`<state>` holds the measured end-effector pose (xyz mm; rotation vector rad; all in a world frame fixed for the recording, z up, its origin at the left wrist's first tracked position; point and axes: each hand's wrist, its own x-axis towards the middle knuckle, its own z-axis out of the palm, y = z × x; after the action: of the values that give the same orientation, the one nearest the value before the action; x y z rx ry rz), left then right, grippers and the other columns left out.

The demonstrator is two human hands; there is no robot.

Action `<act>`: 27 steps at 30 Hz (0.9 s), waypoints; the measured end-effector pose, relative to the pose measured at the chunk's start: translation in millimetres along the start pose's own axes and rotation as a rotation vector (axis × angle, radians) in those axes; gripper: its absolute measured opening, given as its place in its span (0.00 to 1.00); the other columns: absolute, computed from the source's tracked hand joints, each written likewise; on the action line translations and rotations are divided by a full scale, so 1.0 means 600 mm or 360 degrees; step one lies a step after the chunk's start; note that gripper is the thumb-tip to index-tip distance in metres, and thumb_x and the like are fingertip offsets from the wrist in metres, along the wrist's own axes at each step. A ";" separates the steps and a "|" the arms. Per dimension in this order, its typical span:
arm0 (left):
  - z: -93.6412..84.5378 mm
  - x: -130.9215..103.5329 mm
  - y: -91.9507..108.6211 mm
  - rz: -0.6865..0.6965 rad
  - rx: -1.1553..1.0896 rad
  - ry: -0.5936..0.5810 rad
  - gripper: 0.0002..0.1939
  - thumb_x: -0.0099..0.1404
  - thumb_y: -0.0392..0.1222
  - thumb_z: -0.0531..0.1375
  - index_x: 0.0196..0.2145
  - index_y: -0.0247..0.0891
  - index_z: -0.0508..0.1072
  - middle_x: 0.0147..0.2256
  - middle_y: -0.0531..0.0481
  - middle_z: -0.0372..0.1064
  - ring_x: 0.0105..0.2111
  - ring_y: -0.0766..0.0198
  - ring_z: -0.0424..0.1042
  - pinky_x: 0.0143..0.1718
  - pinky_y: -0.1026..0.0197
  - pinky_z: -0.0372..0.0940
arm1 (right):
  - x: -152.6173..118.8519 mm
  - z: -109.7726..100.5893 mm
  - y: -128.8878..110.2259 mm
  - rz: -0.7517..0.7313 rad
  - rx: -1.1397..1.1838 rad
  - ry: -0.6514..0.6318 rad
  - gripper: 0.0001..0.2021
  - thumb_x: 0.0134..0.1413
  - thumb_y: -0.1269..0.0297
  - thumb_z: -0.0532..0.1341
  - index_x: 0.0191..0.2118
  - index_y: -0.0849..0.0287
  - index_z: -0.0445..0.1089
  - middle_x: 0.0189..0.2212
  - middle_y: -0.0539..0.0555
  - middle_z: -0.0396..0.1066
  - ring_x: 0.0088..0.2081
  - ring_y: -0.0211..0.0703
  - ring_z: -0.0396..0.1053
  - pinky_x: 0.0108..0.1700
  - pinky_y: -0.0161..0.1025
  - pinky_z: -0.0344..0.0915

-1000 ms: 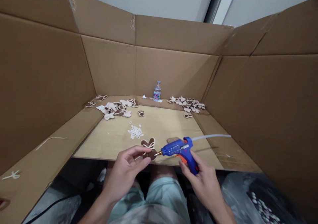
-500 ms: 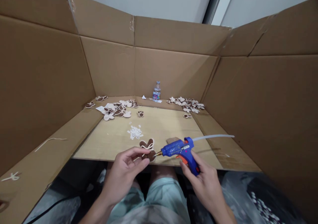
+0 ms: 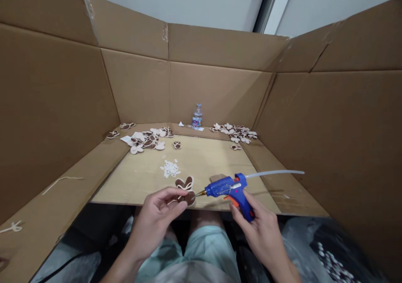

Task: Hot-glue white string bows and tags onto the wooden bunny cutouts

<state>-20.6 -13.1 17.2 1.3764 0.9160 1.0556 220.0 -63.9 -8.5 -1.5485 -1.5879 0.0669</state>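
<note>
Between the thumb and fingers of my left hand [image 3: 165,212] is a brown bunny-shaped felt piece [image 3: 189,197] with a cream edge and a cream string bow. My right hand [image 3: 262,226] grips a blue hot glue gun [image 3: 224,186] with an orange trigger, and a long pale glue stick [image 3: 276,173] sticks out of its back. The gun's brass nozzle [image 3: 201,193] points left, its tip at the right side of the bunny's face. Whether the tip touches the felt, I cannot tell. Just beyond my left hand lies a pile of small white pieces [image 3: 170,168].
Bunny pieces lie heaped at the back left [image 3: 147,140] and back right [image 3: 240,133] of the board [image 3: 207,157]. A water bottle [image 3: 197,116] stands at the back. Tall cardboard walls [image 3: 220,44] enclose three sides. Loose strings [image 3: 63,180] lie on the left flap.
The glue gun has shifted very slightly right, with its nozzle still close to the bunny piece. My left hand keeps its hold; the whole view has moved a little.
</note>
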 end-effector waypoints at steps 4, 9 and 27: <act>-0.006 0.002 0.003 -0.0009 0.0015 0.0054 0.07 0.59 0.41 0.65 0.37 0.41 0.78 0.38 0.51 0.77 0.40 0.63 0.74 0.44 0.65 0.66 | 0.017 -0.003 0.023 0.0269 -0.0022 -0.0051 0.22 0.55 0.51 0.58 0.44 0.65 0.72 0.25 0.54 0.74 0.23 0.42 0.69 0.26 0.34 0.65; -0.024 0.010 0.001 0.0012 0.0046 0.0166 0.09 0.59 0.42 0.65 0.38 0.41 0.78 0.40 0.49 0.77 0.44 0.60 0.73 0.48 0.63 0.65 | 0.046 0.018 0.085 0.0873 0.0431 -0.0112 0.21 0.51 0.49 0.60 0.39 0.65 0.70 0.16 0.46 0.62 0.18 0.41 0.66 0.21 0.36 0.67; -0.044 0.017 -0.002 0.0035 0.0148 0.0314 0.10 0.57 0.42 0.66 0.38 0.41 0.78 0.40 0.48 0.77 0.45 0.58 0.73 0.49 0.60 0.65 | 0.062 0.047 0.104 0.0778 0.0242 -0.0135 0.20 0.50 0.50 0.57 0.40 0.64 0.69 0.32 0.56 0.70 0.31 0.46 0.71 0.31 0.41 0.72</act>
<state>-42.5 4.4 16.2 1.3781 1.1079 1.1936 257.8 -5.0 -42.5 -1.7960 -1.2025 0.5156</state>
